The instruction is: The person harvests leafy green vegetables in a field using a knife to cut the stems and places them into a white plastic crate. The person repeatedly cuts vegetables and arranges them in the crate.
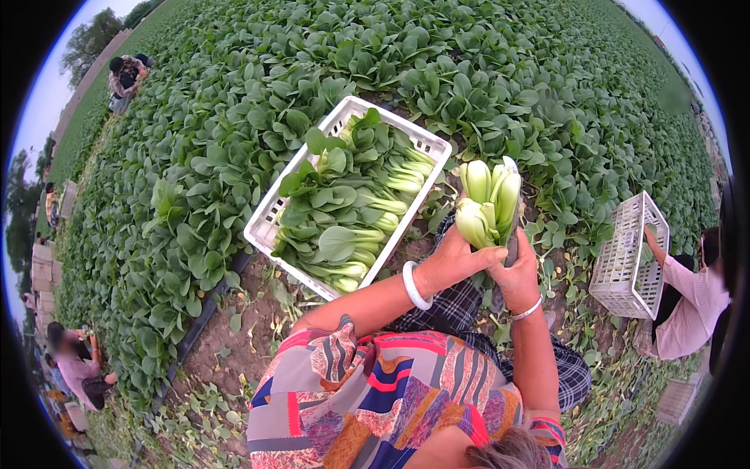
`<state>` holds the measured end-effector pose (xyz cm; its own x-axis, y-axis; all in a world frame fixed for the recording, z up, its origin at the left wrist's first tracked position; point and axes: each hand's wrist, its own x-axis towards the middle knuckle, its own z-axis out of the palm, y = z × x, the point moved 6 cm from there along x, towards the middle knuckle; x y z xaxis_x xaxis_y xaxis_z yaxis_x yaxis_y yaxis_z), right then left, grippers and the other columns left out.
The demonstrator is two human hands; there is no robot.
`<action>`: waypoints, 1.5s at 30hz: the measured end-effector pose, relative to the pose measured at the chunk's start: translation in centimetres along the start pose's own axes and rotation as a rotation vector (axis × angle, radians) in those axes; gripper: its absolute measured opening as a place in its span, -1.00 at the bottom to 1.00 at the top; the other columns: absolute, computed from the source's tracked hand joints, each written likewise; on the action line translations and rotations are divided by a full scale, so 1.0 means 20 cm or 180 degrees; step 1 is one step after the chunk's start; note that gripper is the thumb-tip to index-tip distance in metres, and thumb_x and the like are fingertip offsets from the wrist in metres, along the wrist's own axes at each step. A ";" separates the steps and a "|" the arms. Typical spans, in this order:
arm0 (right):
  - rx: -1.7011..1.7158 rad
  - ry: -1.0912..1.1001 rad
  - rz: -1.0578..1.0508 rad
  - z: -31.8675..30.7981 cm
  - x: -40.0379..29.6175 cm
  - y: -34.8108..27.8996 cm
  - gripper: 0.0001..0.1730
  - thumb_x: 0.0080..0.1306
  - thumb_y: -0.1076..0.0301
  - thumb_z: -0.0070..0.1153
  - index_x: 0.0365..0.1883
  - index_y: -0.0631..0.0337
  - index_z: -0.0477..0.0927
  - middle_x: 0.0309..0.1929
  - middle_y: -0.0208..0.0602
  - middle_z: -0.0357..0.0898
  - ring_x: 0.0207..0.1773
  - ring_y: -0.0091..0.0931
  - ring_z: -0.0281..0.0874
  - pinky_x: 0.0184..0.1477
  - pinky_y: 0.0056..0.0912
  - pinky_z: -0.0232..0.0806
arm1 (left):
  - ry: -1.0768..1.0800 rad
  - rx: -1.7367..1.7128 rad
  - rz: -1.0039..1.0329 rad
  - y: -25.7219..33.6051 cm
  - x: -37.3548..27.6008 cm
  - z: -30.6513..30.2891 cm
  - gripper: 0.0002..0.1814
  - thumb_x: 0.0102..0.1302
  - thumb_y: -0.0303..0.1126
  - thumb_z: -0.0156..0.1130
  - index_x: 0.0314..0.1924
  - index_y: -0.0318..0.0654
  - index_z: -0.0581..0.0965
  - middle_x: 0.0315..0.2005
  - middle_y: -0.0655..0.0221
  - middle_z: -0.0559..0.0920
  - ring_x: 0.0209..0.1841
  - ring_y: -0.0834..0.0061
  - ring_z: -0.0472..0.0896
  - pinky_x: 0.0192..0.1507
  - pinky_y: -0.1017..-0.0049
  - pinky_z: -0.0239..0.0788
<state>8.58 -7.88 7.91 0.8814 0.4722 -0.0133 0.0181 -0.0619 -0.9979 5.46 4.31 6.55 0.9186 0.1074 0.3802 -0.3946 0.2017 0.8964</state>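
Both hands are raised over my plaid-trousered lap, around a small bunch of bok choy (489,202) with its pale stem bases pointing up and away from me. My left hand (460,258), below a white bangle, grips the bunch from the left, thumb across its lower part. My right hand (518,278) closes on it from the right, wearing a thin silvery bracelet. A dark, flat strip runs between the right fingers and the stems; I cannot tell what it is. Ahead to the left, a white plastic crate (351,105) holds several rows of bok choy, stem bases facing right.
Growing bok choy (234,135) spreads ahead and to both sides. Trimmed leaves litter the soil (228,340). A dark hose or strip (193,334) lies at left. At right, a person (691,299) reaches into a tipped crate (627,258). Other people crouch at left (79,366).
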 end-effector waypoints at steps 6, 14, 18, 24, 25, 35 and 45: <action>0.0165 -0.0085 0.0296 0.06 0.10 0.01 -0.41 0.07 0.62 0.19 0.12 0.32 0.40 -0.06 -0.37 0.58 -0.09 -0.61 0.53 0.00 -0.55 0.36 | 0.1135 0.4168 0.0119 0.16 0.01 -1.19 -0.10 0.30 0.18 0.05 0.41 -0.36 0.11 0.34 0.00 0.19 0.39 0.05 0.13 0.36 0.11 -0.12; 0.0160 -0.0111 0.0521 0.16 0.17 0.05 -0.38 0.05 0.60 0.22 0.14 0.34 0.39 -0.07 -0.36 0.57 -0.10 -0.59 0.53 0.00 -0.53 0.37 | 0.1014 0.6396 -0.1278 -0.06 -0.13 -2.25 -0.24 0.36 0.16 -0.06 0.43 -0.09 0.15 0.41 0.25 0.19 0.46 0.29 0.07 0.40 0.22 -0.13; 0.0087 -0.0062 0.0637 0.18 0.21 0.05 -0.36 0.05 0.61 0.22 0.16 0.33 0.37 -0.05 -0.35 0.58 -0.09 -0.59 0.54 0.00 -0.53 0.38 | 0.0099 0.5896 -0.0528 -0.31 -0.01 -1.96 -0.26 0.32 0.13 0.02 0.38 -0.11 0.23 0.38 0.22 0.23 0.44 0.22 0.12 0.39 0.24 -0.07; -0.0168 -0.0462 0.0561 0.38 0.42 0.02 -0.35 0.07 0.59 0.25 0.17 0.36 0.36 -0.02 -0.32 0.56 -0.08 -0.59 0.53 0.01 -0.52 0.38 | -0.0700 0.4844 -0.0507 -0.62 -0.34 -1.70 -0.25 0.25 0.01 0.14 0.37 -0.17 0.24 0.37 0.10 0.22 0.42 0.11 0.15 0.40 0.20 -0.02; -0.0112 -0.0670 0.0628 0.46 0.49 0.02 -0.36 0.08 0.59 0.25 0.16 0.38 0.35 -0.02 -0.33 0.55 -0.07 -0.59 0.52 0.02 -0.52 0.38 | -0.0732 0.4876 -0.0519 -0.62 -0.35 -1.71 -0.25 0.24 0.00 0.14 0.37 -0.17 0.24 0.37 0.10 0.22 0.42 0.11 0.14 0.39 0.20 -0.01; -0.1557 -0.1197 -0.0742 1.31 1.12 0.24 -0.37 0.05 0.38 0.35 0.10 0.22 0.40 -0.17 0.02 0.62 -0.13 -0.17 0.62 -0.06 -0.28 0.42 | -0.0560 0.4749 -0.0442 -0.62 -0.33 -1.71 -0.24 0.22 0.02 0.18 0.36 -0.14 0.27 0.35 0.14 0.27 0.41 0.17 0.17 0.39 0.23 0.01; -0.3544 -0.1520 -0.0104 1.44 1.32 1.10 -0.26 0.12 0.28 0.31 0.25 0.03 0.24 -0.11 0.11 0.54 -0.04 0.00 0.53 0.01 -0.05 0.39 | -0.0449 0.4397 -0.0336 -0.64 -0.31 -1.76 -0.29 0.13 -0.05 0.22 0.26 -0.20 0.36 0.25 0.11 0.35 0.29 0.13 0.30 0.33 0.19 0.06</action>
<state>18.73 28.55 -16.16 0.6144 0.7499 -0.2455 0.6401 -0.6556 -0.4006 4.18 35.35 -15.24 0.9693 0.0374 0.2430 -0.0615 -0.9199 0.3872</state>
